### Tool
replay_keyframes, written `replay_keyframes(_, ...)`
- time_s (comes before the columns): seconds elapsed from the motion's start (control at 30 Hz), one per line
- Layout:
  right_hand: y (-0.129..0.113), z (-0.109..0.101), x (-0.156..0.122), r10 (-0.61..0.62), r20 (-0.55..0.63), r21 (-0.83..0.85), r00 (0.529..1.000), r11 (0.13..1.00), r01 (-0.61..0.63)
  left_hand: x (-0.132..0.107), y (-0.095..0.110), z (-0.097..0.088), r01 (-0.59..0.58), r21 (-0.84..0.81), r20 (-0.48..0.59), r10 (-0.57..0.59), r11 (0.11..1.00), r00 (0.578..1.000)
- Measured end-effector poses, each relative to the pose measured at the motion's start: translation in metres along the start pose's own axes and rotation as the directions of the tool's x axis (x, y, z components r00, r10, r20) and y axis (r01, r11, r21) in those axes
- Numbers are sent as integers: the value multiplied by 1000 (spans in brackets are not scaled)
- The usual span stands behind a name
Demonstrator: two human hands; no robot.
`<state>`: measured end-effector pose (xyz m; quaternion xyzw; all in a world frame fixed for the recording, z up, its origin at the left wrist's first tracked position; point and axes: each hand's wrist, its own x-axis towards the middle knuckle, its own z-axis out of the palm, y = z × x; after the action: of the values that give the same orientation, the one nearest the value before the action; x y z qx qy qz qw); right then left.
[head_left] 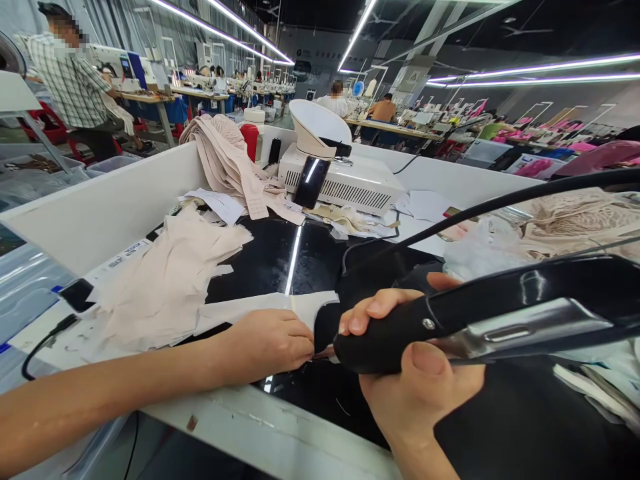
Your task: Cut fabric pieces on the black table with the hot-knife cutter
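Head view, the only one. At right of the frame, grips a black handheld tool point(480, 307) in the right hand point(415, 390), fingers wrapped round the dark rounded end and thumb pressed from below; seemingly carries the tool above the dark tabletop point(320, 257). At lower centre, holds the left hand point(273, 337) over the near edge of a pale fabric strip point(230, 310), just beside the tool's rounded end. Cannot tell pinching from mere resting there, with left fingers turned down and partly hidden.

Could knock the left hand with the tool through the tight gap between. Could drag or crease the strip by letting the left hand slip. Could scatter the fabric pile point(155, 273) at left by sweeping the left forearm point(125, 393) upward. Could snag the black cable point(465, 215), strung across the right half, by turning the tool carelessly.
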<state>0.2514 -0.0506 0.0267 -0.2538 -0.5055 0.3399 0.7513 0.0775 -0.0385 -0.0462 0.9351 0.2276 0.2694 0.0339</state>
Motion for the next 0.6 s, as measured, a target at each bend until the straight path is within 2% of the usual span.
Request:
replay_keyframes(0.17, 1, -1, -2, 4, 12, -1, 1000, 1000, -4, -1, 0, -5, -10, -33, -19, 9, 999, 1000)
replay_keyframes(0.43, -3, -3, 1, 25, 45, -62, 999, 998, -22, 2, -3, -10, 106, -61, 20, -105, 992, 994)
replay_keyframes(0.6, -5, -4, 2, 30, 61, -68, 998, 997, -26, 8, -4, -10, 120, -29, 12, -119, 992, 993)
